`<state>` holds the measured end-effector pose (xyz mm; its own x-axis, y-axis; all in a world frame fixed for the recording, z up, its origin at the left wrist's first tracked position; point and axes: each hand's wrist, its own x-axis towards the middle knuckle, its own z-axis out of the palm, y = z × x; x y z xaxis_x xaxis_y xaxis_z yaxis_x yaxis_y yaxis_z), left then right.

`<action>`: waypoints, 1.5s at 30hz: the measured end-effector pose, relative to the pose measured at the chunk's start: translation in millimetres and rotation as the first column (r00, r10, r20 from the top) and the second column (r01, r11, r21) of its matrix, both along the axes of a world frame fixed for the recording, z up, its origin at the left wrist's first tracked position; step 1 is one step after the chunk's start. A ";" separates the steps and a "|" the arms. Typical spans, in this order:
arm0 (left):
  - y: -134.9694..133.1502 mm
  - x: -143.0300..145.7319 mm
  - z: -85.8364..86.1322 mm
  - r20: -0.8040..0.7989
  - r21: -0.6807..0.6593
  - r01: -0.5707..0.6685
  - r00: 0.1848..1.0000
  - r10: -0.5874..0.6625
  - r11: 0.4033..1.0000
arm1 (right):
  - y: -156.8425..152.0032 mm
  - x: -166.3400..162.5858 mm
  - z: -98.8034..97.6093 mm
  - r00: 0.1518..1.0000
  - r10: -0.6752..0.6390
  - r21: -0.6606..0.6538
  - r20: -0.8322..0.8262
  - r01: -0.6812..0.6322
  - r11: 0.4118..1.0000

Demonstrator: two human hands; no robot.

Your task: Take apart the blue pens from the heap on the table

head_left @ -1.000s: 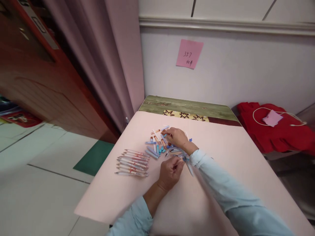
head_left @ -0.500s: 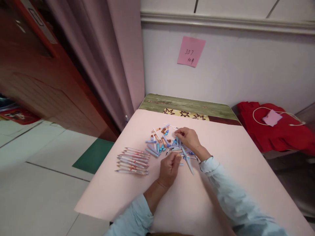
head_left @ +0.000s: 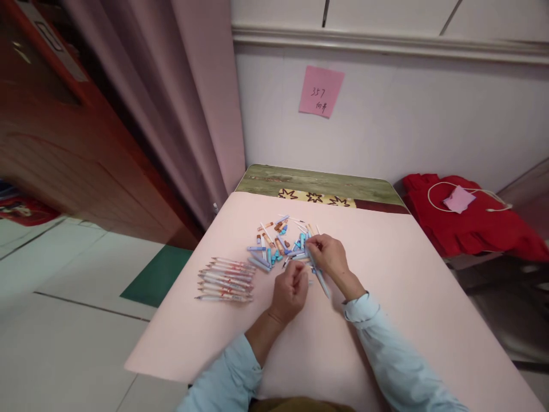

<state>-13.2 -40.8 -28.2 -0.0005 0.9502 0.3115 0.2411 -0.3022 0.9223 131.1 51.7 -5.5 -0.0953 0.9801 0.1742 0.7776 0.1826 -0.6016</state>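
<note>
My left hand [head_left: 290,290] is closed in a loose fist just in front of a pile of pen parts; whatever it holds is hidden by the fingers. To its right, my right hand [head_left: 331,258] has thumb and fingers pinched together over the pile's right side, and I cannot make out what is between them. The pile mixes blue and lilac pen barrels [head_left: 259,263], brown and orange tubes [head_left: 279,246], small turquoise pieces [head_left: 276,258] and thin white refills [head_left: 266,233]. A longer pale blue pen piece [head_left: 322,284] lies below my right hand.
Left of the pile, several white-and-red pens [head_left: 225,280] lie side by side. Pink paper [head_left: 171,343] covers the table. Behind stands a wall with a pink note [head_left: 321,91]. A red cloth [head_left: 446,226] with a white cable is on the right; a curtain [head_left: 201,114] hangs at left.
My right hand has come down toward me over the pile's right side. My left hand stays closed at nearly the same spot. The view has turned slightly to the right.
</note>
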 end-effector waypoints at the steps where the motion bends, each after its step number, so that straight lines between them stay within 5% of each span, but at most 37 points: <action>1: -1.6 0.1 0.8 -0.071 0.028 0.056 0.996 -0.054 0.998 | -0.9 -0.9 -1.2 1.000 0.015 0.001 0.025 -0.015 1.000; 10: -2.7 1.1 4.8 -0.335 0.205 0.221 0.931 -0.143 0.954 | 0.4 -5.8 -1.1 0.991 0.065 -0.021 0.113 -0.063 0.998; 18: -1.6 0.9 0.5 -0.315 0.255 0.240 0.937 -0.154 0.937 | 2.9 -20.4 3.5 0.909 0.349 -0.051 0.227 -0.347 0.937; 21: -2.4 0.8 0.8 -0.312 0.250 0.256 0.934 -0.173 0.934 | -7.0 -6.6 -1.4 0.908 0.404 -0.024 0.114 -0.404 0.914; 24: -2.9 0.5 1.6 -0.312 0.222 0.254 0.933 -0.178 0.942 | -21.8 16.6 -6.3 0.964 0.247 0.082 -0.098 -0.240 0.967; 27: -0.5 -1.5 0.8 -0.183 0.126 0.085 0.981 -0.061 0.988 | -40.1 37.5 -8.4 0.981 -0.010 0.045 -0.193 0.019 0.999; 30: 5.2 -4.9 -2.2 0.049 -0.001 -0.190 0.981 0.190 0.982 | -60.5 45.9 -8.8 0.986 -0.091 -0.093 -0.137 0.078 0.993; 33: 10.3 -7.2 -5.3 0.169 -0.052 -0.298 0.938 0.303 0.953 | -77.3 42.2 -9.6 0.996 -0.083 -0.163 -0.032 0.077 0.984; 40: 10.7 -7.6 -4.7 0.221 -0.048 -0.349 0.910 0.351 0.936 | -90.6 29.3 -3.6 0.987 -0.063 -0.129 0.145 0.082 0.988; 45: 13.6 -17.5 -2.8 0.318 -0.014 -0.430 0.854 0.412 0.903 | -90.4 -6.3 3.7 0.972 0.193 -0.061 0.136 -0.186 0.981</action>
<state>-30.7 -27.2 -31.0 -0.5006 0.8187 0.2814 0.0655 -0.2882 0.9553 124.7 -38.7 -1.8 -0.3003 0.9487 0.0990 0.8092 0.3084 -0.5002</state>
